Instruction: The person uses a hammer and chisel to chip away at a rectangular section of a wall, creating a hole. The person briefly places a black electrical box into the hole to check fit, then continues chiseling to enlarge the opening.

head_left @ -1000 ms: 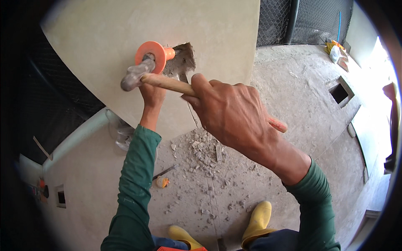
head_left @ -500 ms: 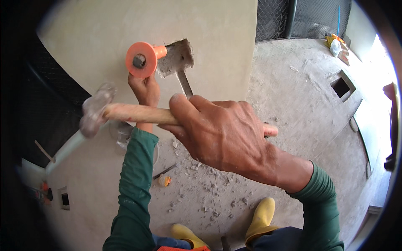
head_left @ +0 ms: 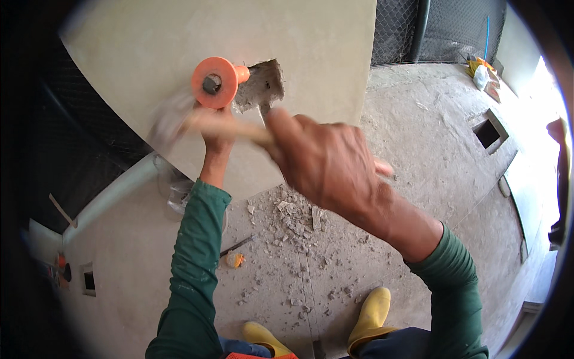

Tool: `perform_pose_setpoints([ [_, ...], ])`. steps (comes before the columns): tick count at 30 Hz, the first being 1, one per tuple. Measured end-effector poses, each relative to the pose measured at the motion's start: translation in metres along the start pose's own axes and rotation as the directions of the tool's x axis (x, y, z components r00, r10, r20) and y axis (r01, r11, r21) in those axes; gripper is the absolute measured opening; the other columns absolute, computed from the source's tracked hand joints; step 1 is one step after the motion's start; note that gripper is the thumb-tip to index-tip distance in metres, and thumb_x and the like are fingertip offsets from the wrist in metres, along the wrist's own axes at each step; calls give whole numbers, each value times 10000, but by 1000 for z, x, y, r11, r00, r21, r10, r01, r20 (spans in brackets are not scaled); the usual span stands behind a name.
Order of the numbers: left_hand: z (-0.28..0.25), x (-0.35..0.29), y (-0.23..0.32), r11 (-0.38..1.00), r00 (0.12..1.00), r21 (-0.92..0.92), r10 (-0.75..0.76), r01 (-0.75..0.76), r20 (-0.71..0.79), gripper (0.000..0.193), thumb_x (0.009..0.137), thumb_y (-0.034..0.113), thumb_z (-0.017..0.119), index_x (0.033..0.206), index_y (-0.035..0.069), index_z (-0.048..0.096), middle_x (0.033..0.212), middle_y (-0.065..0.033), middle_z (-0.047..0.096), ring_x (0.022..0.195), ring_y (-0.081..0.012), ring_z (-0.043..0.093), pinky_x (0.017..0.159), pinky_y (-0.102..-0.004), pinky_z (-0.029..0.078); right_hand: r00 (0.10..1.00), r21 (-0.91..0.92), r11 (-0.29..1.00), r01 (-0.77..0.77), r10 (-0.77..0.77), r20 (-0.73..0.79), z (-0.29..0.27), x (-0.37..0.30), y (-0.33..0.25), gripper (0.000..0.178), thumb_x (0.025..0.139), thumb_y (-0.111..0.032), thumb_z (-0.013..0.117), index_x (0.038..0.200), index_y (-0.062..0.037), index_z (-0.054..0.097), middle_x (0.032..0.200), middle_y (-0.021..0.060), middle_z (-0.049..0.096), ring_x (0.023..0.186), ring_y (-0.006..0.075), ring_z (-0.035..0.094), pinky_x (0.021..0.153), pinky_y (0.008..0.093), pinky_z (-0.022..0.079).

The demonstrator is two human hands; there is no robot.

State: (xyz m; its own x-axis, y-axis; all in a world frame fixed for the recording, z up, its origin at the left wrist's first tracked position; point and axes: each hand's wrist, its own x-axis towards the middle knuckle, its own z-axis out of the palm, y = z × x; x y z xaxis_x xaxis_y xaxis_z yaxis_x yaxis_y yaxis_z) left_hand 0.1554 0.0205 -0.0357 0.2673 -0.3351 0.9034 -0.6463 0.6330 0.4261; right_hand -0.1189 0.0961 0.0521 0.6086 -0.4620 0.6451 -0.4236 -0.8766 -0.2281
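Observation:
My left hand [head_left: 216, 146] is closed around a chisel [head_left: 226, 75] with an orange round hand guard, held up against the pale wall [head_left: 317, 54]. The chisel's grey struck end shows in the middle of the guard; its tip is hidden. Just right of the guard, a rough square recess [head_left: 263, 87] is broken into the wall, with a narrow slot running down from it. My right hand [head_left: 335, 164] grips the wooden handle of a hammer [head_left: 236, 127]. Motion smears the hammer head, which is below and left of the guard, nearer to me.
Broken rubble [head_left: 299, 224] litters the concrete floor below the wall, close to my yellow boots [head_left: 371, 311]. A dark rod [head_left: 237, 245] lies there beside a small orange-and-white thing [head_left: 235, 259]. Square floor openings [head_left: 487, 131] appear at right and far left. Dark mesh [head_left: 451, 33] stands behind.
The hammer and my right hand have moved up, bringing the hammer head nearer the chisel. My left hand still holds the chisel at the wall. The view has shifted slightly.

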Motion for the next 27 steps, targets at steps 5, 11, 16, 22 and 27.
perform_pose_setpoints([
  [5,3,-12,-9,999,994,17,49,-47,-97,223,975,142,665,1049,-68,657,1077,-60,642,991,-140,574,905,-315,488,972,92,988,-121,99,214,-4,-9,-2,316,1045,-332,599,914,-66,491,645,107,599,481,320,599,447,442,452],
  [11,-11,0,33,993,996,66,-94,94,-1,141,985,25,620,1087,-52,677,1007,-54,686,943,-129,602,876,-296,489,997,142,990,-6,-5,77,-4,-26,-13,319,1019,-343,638,925,-80,483,695,87,584,489,313,591,435,432,443],
  [16,-7,10,36,1000,999,27,0,2,-48,70,936,-3,643,974,-54,672,845,-31,658,796,-118,571,751,-294,486,991,158,978,135,-135,-10,0,-4,-5,302,997,-318,665,940,-79,490,702,82,572,492,309,593,434,433,441],
  [22,-6,6,24,996,999,90,-4,7,-33,116,924,5,617,826,-20,559,817,-22,571,751,-136,537,709,-324,472,995,78,997,-20,12,97,7,-2,0,277,983,-284,667,939,-74,491,682,105,589,522,335,616,447,458,454],
  [27,-15,1,8,998,996,-22,-64,66,63,99,956,38,615,894,-13,557,861,-20,526,818,-148,514,781,-338,460,995,18,995,-101,100,13,4,2,4,282,1017,-300,627,935,-61,503,658,141,613,543,384,616,484,492,458],
])
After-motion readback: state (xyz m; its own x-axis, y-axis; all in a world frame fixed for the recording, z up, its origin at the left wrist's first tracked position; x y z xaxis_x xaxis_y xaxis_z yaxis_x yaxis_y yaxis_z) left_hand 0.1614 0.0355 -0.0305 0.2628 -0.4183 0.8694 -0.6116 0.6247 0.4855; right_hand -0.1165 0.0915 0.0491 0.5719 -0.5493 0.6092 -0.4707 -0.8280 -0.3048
